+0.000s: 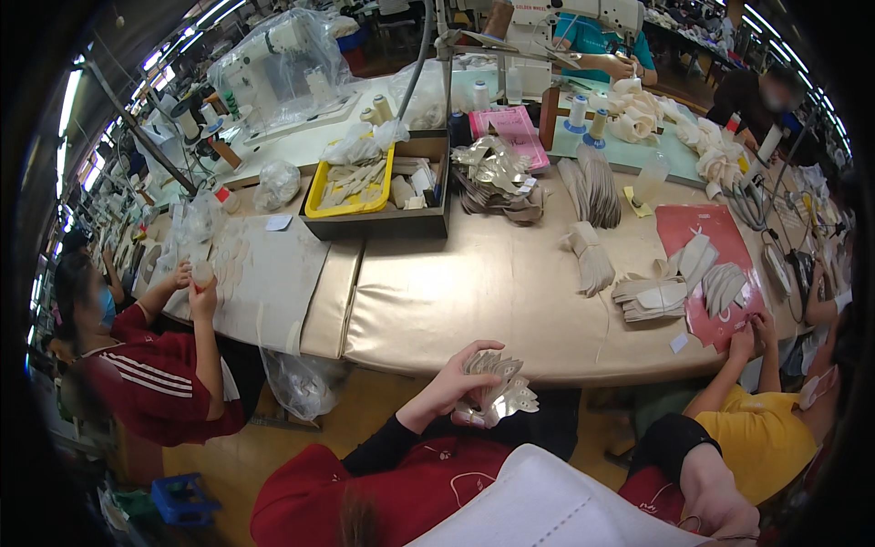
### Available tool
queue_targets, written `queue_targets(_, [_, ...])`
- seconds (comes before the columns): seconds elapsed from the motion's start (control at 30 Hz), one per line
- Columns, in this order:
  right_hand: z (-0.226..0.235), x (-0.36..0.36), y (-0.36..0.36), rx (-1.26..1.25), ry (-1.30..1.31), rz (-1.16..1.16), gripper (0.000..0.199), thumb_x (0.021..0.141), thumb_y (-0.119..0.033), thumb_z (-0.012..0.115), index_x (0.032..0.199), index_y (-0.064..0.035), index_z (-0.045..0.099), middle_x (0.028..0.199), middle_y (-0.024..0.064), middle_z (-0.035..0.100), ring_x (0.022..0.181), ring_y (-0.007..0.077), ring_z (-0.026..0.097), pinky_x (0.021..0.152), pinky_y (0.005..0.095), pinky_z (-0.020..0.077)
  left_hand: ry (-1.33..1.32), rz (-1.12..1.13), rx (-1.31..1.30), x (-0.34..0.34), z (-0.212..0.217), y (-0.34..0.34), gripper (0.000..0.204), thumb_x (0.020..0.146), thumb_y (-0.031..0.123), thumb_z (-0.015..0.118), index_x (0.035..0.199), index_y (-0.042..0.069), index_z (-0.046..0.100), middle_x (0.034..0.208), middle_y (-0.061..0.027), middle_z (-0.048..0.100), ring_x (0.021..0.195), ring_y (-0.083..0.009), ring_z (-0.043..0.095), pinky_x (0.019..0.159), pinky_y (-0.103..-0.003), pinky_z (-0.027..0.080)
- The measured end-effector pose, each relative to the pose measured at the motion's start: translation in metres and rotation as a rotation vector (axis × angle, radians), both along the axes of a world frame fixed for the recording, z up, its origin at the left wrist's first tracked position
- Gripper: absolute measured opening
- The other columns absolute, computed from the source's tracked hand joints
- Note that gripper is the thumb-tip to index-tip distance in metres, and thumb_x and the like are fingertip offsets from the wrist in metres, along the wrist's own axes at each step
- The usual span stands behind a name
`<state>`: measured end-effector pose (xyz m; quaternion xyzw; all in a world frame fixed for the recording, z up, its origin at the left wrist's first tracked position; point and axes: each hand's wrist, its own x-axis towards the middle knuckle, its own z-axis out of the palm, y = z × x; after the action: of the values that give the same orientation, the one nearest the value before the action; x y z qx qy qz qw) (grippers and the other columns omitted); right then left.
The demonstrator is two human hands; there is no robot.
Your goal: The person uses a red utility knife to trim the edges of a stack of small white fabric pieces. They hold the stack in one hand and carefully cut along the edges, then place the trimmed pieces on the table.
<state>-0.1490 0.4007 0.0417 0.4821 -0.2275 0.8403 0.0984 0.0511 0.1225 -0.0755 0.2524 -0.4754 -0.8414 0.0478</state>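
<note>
My left hand [457, 376] is closed around a fanned bundle of small grey-beige fabric pieces [497, 390], some with a shiny metallic face. It holds them over my lap, just off the near edge of the table. My right hand [720, 497] is low at the right, close to the camera. Its fingers are hidden at the lower edge, so what they hold cannot be made out. White stitched cloth [556, 501] covers the space between my arms.
A gold-covered table [437, 301] lies before me. On it stand a black box [378, 225] with a yellow tray [314, 196], a shiny fabric stack [497, 173] and tied bundles [588, 260]. Co-workers sit left, in maroon [164, 383], and right, in yellow [761, 428].
</note>
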Motion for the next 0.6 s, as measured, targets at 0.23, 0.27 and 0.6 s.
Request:
queue_targets(0.23, [-0.018,-0.012,-0.001,0.06,-0.09,-0.052,0.015,0.084,-0.001,0.064,0.09,-0.0071,0.052,0.075,0.0014,0.053,0.053,0.0093,0.047,0.05,0.0209,0.0404,0.034,0.012,-0.029,-0.008,-0.011,0.003,0.052,0.086,0.005,0.072,0.135,0.012,0.054,0.106,-0.0069,0.065,0.085,-0.0119,0.065,0.059,-0.024,0.057])
queue_targets(0.27, [-0.021,-0.015,-0.001,0.066,-0.101,-0.062,0.015,0.084,-0.001,0.064,0.091,-0.0069,0.052,0.075,0.0015,0.053,0.053,0.0092,0.047,0.05,0.0208,0.0404,0.033,0.0,-0.014,-0.009,-0.011,0.003,0.052,0.086,0.005,0.071,0.135,0.012,0.054,0.106,-0.007,0.066,0.085,-0.012,0.065,0.059,-0.025,0.057])
queue_targets(0.6, [-0.038,-0.03,-0.003,0.134,-0.179,-0.094,0.015,0.085,-0.002,0.066,0.096,-0.0053,0.055,0.081,0.0025,0.054,0.055,0.0087,0.047,0.051,0.0205,0.0403,0.077,0.006,0.018,-0.025,-0.009,0.007,0.049,0.087,0.003,0.068,0.133,0.01,0.055,0.113,-0.0094,0.064,0.087,-0.0121,0.066,0.061,-0.024,0.057])
